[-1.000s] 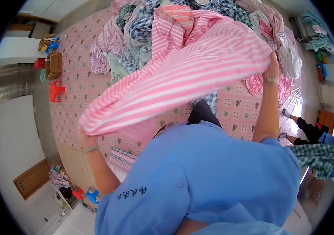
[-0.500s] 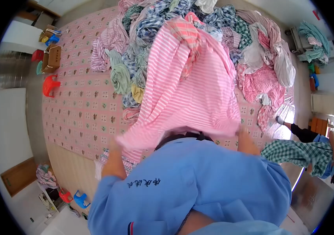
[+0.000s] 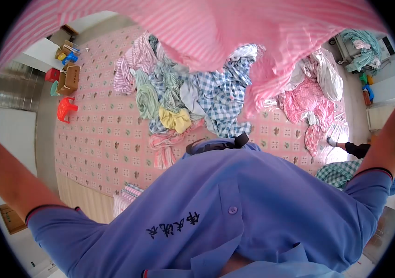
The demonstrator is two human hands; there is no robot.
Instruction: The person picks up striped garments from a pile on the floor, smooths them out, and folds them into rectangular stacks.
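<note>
A large pink-and-white striped cloth (image 3: 197, 28) hangs spread across the top of the view, high in front of me. Both my forearms are raised at the far left and far right edges, and both hands are out of view, so their hold on the cloth does not show. Beyond and below the cloth's loose lower edge lies a heap of fabrics: a blue checked cloth (image 3: 223, 95), a yellow cloth (image 3: 174, 119), a pale green cloth (image 3: 147, 101) and a pink checked cloth (image 3: 306, 104).
The heap lies on a pink patterned floor covering (image 3: 100, 134). A red stool (image 3: 66, 109) and a cardboard box (image 3: 69, 78) stand at the left. At the right are a co-worker's leg (image 3: 357, 149), a green checked cloth (image 3: 338, 173) and a cart with teal fabric (image 3: 364, 46).
The striped cloth has risen from near my waist to the top of the view, uncovering more of the heap. My arms have lifted and spread apart, taking both hands out of view.
</note>
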